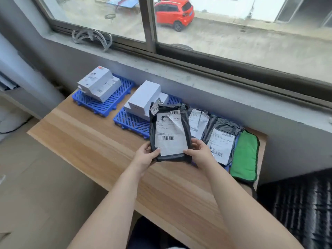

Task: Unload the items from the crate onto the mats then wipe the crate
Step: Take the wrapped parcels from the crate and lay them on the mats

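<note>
While unloading goes on: both hands hold one black parcel (170,133) over the table (93,141).
L hand (146,156): fingers curled on parcel's lower left corner.
R hand (198,151): thumb and fingers pinch lower right corner.
Done: white boxes (99,85) on far blue mat (106,103); more boxes (143,99) on 2nd mat (131,122); two parcels (221,142) lying to the right, mat under them barely visible.
Crate (301,209): dark, blurred, lower right; contents can't tell.
Left, prob.: set this parcel down, any remaining items, then wipe w/ green cloth (245,155) — not yet started.
</note>
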Tool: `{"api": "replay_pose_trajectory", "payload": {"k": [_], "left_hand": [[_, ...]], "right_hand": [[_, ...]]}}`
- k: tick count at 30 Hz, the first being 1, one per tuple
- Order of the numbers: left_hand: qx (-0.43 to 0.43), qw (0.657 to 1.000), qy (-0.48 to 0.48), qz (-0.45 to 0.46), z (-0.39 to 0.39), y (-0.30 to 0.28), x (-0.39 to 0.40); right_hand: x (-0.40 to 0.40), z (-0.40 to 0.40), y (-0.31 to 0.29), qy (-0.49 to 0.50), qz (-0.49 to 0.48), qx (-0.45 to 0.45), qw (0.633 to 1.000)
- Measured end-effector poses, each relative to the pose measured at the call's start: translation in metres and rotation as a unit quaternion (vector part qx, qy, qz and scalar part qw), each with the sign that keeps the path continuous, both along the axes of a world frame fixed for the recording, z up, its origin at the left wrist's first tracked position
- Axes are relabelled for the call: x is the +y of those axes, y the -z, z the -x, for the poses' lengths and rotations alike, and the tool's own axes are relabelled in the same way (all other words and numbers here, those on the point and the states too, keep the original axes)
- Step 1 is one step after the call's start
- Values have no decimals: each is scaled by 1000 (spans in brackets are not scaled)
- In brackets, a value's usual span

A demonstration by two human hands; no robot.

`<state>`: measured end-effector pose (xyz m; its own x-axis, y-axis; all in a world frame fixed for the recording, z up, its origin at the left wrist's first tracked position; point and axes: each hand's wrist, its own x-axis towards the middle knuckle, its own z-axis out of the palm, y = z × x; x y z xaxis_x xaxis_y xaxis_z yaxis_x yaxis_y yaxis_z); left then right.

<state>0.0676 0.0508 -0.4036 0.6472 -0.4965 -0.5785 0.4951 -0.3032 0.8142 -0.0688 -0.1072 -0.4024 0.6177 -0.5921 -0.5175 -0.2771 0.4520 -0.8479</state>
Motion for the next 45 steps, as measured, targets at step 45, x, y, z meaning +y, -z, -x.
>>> {"api": "replay_pose_trajectory", "payload": {"k": [45], "left_hand": [[-431, 767, 458, -126, -113, 11, -184]], "right_hand": [[-67, -33, 21, 99, 292, 294, 905]]}}
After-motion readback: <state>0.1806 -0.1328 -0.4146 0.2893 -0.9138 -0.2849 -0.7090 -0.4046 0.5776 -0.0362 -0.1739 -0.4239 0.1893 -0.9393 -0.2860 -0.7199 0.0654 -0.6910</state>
